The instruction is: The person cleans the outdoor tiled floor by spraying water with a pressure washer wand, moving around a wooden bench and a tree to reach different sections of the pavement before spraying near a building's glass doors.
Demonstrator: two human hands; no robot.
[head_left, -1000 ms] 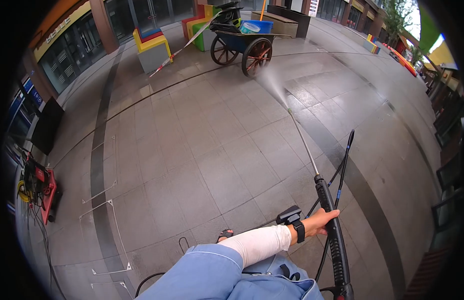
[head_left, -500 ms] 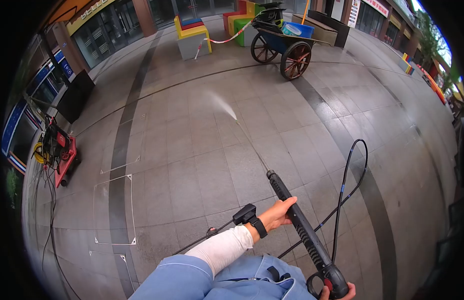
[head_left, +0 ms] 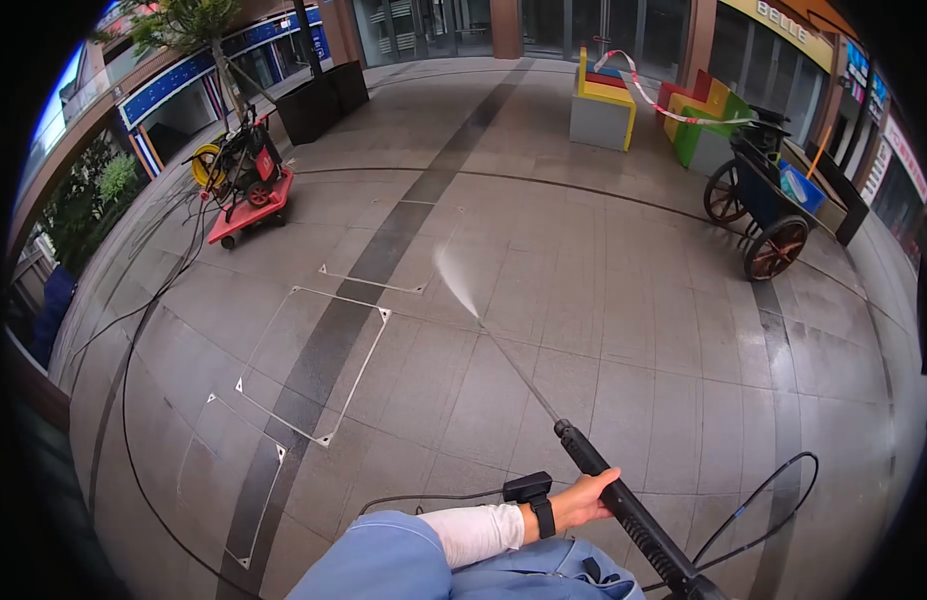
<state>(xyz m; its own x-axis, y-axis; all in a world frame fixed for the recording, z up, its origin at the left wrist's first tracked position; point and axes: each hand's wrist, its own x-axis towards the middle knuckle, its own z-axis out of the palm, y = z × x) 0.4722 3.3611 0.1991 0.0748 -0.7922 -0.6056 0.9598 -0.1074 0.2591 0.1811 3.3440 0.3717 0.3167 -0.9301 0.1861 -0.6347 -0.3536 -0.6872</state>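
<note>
A black pressure washer gun (head_left: 635,515) slants up and left from the bottom edge. My left hand (head_left: 586,498) is closed around its ribbed barrel. From the barrel runs a thin metal lance (head_left: 523,375), and a white fan of water (head_left: 456,284) sprays from its tip over the grey paving (head_left: 543,265). A black hose (head_left: 811,480) loops to the right of the gun. On my left wrist is a strap with a black box (head_left: 528,488) and a cable. The gun's rear end is cut off by the frame, and my right hand is out of sight.
A red wheeled trolley (head_left: 253,208) carries a machine at left, with hoses (head_left: 133,440) trailing over the floor. At right stands a two-wheeled cart (head_left: 758,195) near colourful block seats (head_left: 601,110) with striped tape (head_left: 673,112). Metal-edged floor covers (head_left: 355,378) lie left of the lance.
My view has turned left, so the cart and seats appear further right and the trolley further in. The gun sits lower right, still spraying; my right hand has left the view.
</note>
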